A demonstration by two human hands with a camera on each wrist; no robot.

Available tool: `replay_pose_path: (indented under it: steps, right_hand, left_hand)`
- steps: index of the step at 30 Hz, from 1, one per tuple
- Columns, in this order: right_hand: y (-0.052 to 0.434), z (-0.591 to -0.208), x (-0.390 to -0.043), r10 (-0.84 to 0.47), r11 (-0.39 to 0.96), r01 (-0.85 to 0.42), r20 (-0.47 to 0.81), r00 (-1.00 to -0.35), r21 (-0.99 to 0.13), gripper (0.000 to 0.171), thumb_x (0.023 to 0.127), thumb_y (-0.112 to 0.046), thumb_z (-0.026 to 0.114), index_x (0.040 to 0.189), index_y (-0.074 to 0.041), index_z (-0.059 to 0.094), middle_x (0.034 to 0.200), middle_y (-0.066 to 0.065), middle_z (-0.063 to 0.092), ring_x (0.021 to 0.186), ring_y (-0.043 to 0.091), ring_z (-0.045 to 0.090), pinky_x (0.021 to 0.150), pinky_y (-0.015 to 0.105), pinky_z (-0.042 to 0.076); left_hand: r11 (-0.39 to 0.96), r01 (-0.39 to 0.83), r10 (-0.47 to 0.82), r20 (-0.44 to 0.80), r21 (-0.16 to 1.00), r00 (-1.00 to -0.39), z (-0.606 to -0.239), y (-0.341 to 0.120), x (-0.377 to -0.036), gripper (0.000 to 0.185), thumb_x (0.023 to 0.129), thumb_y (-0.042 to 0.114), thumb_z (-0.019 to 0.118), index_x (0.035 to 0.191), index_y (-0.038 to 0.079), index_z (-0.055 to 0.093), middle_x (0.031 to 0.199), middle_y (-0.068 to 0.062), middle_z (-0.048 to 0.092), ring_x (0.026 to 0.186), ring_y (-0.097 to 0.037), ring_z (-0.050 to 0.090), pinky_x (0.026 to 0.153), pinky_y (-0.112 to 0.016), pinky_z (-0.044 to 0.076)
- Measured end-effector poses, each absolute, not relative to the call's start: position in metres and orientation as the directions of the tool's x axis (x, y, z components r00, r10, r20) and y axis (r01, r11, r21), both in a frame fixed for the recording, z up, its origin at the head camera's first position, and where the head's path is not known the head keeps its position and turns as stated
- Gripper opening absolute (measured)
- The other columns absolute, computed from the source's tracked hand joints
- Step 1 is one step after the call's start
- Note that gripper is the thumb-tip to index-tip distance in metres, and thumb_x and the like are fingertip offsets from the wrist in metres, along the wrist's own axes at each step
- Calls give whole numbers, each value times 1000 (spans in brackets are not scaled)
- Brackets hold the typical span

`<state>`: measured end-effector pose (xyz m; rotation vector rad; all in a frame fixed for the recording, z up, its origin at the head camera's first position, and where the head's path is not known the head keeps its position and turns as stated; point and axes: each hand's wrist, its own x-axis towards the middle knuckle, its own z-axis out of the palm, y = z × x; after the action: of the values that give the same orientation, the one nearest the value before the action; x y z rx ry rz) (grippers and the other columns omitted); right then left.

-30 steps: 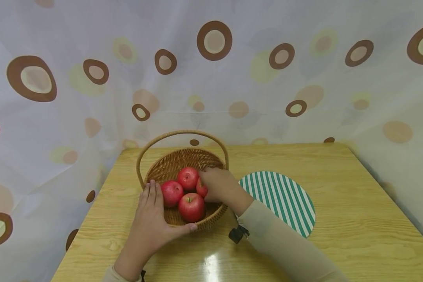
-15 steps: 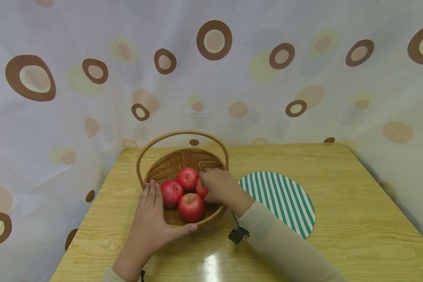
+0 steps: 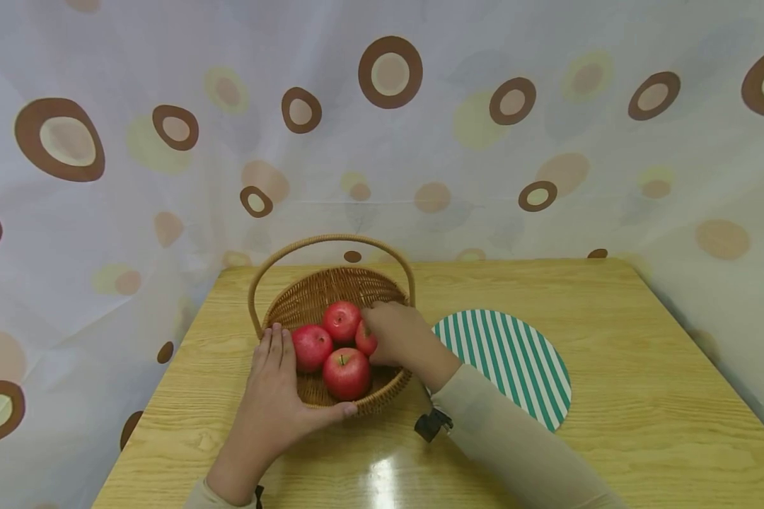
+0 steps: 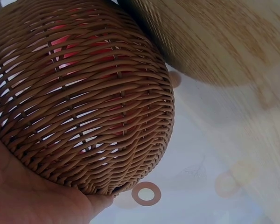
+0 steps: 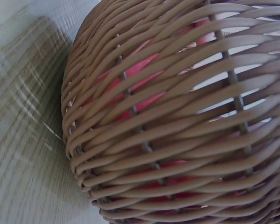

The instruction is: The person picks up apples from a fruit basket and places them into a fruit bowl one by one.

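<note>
A brown wicker basket (image 3: 337, 284) with a tall arched handle (image 3: 332, 237) stands on the table, tipped towards me. Several red apples lie inside it; the front apple (image 3: 346, 374) shows its stem. Reaching in over the right rim, my right hand (image 3: 402, 341) grips the rightmost apple (image 3: 366, 339), which its fingers partly cover. My left hand (image 3: 276, 392) rests against the basket's left front side, its fingers straight along the rim and its thumb along the front edge. In the left wrist view, its palm (image 4: 32, 198) lies against the weave. The right wrist view shows the basket wall (image 5: 177, 140) with red behind it.
A round mat (image 3: 509, 360) with green and white stripes lies right of the basket, partly under the right forearm. The wooden table (image 3: 643, 396) meets a patterned curtain (image 3: 446, 162) at the back and sides. A black strap (image 3: 430, 424) hangs at the right wrist.
</note>
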<state>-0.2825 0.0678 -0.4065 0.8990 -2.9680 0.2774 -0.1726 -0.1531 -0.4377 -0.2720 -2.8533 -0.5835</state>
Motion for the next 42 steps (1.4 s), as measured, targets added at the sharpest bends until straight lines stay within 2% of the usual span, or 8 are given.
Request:
replay_pose_path:
  steps: [9,25,31,36,42]
  right_hand:
    - [70,-408,-283,-559,796,-574,130,-819,-190,43,75,-31,92,109,-13,71,102,3,72,98,24,71,81,45,63]
    - [73,-406,-277,-579,757,-614,209,-788,-224,54,76,-33,90,123,-12,72,106,3,73,101,22,70,85,41,62]
    - [75,-399,-274,-568,743,-607,214,-795,-283,62,77,-32,90,131,-9,70,116,6,74,107,24,70,89,44,63]
    - [76,-395,-272,-550,746,-585,201,-811,-319,73,78,-34,91,141,-6,66,135,9,71,121,26,69,98,47,61]
    - [80,-392,-267,-539,730,-584,225,-812,-356,78,79,-35,93,146,-7,63,144,9,68,129,28,67,104,48,59]
  left_hand:
    - [902,218,131,246,373,-960,-437,-153,-172,156,66,97,68,165,-11,14,173,-34,12,165,-46,4,133,-62,16]
    - [901,251,160,266,354,-951,-439,-157,-173,151,70,95,68,163,-14,20,172,-36,16,164,-49,8,131,-65,19]
    - [901,257,167,268,349,-949,-439,-157,-174,150,70,95,68,163,-13,20,172,-35,17,164,-49,9,131,-65,19]
    - [901,257,168,266,350,-949,-437,-158,-173,149,71,93,69,164,-13,19,172,-36,16,164,-50,9,131,-64,19]
    - [898,253,164,261,359,-951,-437,-159,-173,148,72,93,69,164,-12,17,172,-35,15,164,-50,8,131,-64,19]
